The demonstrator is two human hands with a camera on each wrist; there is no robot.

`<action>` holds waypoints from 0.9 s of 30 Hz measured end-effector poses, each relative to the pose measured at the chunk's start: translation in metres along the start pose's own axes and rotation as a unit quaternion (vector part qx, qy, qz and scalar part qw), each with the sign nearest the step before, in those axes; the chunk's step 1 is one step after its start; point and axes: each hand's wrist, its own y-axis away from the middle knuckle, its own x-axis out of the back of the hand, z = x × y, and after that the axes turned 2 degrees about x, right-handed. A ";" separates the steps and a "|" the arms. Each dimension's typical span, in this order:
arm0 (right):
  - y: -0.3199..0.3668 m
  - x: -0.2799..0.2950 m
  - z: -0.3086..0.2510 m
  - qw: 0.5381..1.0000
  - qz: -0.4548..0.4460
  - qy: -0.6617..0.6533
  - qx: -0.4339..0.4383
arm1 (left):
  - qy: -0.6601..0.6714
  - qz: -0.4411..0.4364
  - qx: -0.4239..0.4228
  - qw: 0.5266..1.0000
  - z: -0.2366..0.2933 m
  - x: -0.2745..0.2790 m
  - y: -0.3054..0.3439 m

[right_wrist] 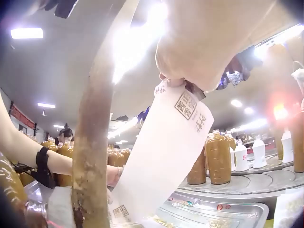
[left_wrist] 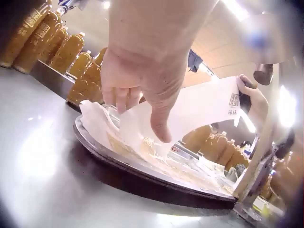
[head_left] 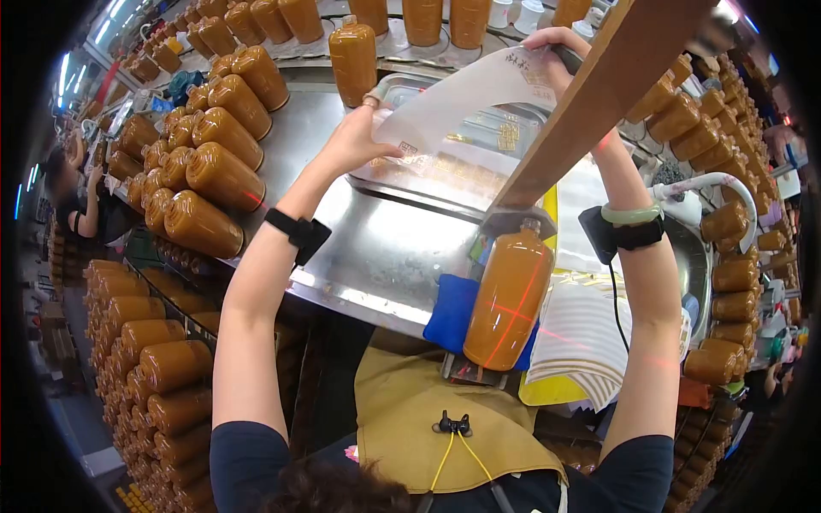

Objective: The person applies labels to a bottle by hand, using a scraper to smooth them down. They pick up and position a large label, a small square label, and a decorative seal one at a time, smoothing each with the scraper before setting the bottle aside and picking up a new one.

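Note:
A curved translucent white sheet with printed characters [head_left: 466,98] [left_wrist: 199,107] [right_wrist: 159,147] stretches between both hands above a metal tray [head_left: 410,201]. The left hand [head_left: 355,137] [left_wrist: 142,76] pinches its lower left end, thumb on the near side. At the raised far end, the right hand [head_left: 556,51] [right_wrist: 209,52] grips the sheet's edge between thumb and fingers; in the right wrist view most of those fingers are hidden. Other sheets with gold print [head_left: 453,175] lie in the tray. A brown bottle [head_left: 509,299] leans on a blue pad [head_left: 449,312] nearer the body.
A wooden post [head_left: 599,103] slants beside the right forearm. Rows of brown bottles [head_left: 227,175] stand or lie left, with more behind and right. One bottle [head_left: 352,64] stands behind the left hand. Striped white sheets [head_left: 577,333] on yellow lie right; a white hose [head_left: 718,184] curves beyond.

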 end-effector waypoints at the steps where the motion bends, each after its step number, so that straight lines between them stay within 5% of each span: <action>1: -0.003 0.003 0.001 1.000 0.000 0.002 0.003 | 0.000 0.002 -0.003 1.000 -0.003 -0.004 -0.005; 3: -0.006 0.016 0.005 0.998 0.044 0.016 0.033 | 0.078 -0.049 0.091 0.992 -0.006 -0.012 -0.017; 4: -0.005 0.023 0.008 0.998 0.044 0.019 0.033 | 0.134 -0.049 0.064 0.988 -0.007 -0.016 -0.017; 10: 0.004 0.047 0.014 0.982 0.106 0.110 -0.112 | 0.294 -0.059 0.126 0.946 -0.018 -0.022 -0.014; 12: 0.006 0.044 -0.003 0.969 0.192 0.015 -0.156 | 0.354 -0.044 0.128 0.925 -0.021 -0.020 -0.010; 18: 0.014 0.055 -0.014 0.918 0.268 -0.038 -0.290 | 0.437 -0.022 0.117 0.891 -0.019 -0.013 0.001; 21: 0.014 0.058 -0.027 0.907 0.306 -0.041 -0.286 | 0.395 -0.010 0.085 0.915 -0.017 -0.014 0.003; 23: 0.018 0.078 -0.027 0.937 0.277 -0.022 -0.210 | 0.283 0.001 0.096 0.954 -0.021 -0.015 0.006; 25: 0.015 0.097 -0.042 0.945 0.245 0.027 -0.216 | 0.211 -0.071 0.118 0.968 -0.020 -0.014 0.007; 27: 0.016 0.107 -0.064 0.955 0.225 0.077 -0.179 | -0.055 -0.098 0.034 0.993 -0.019 -0.017 0.007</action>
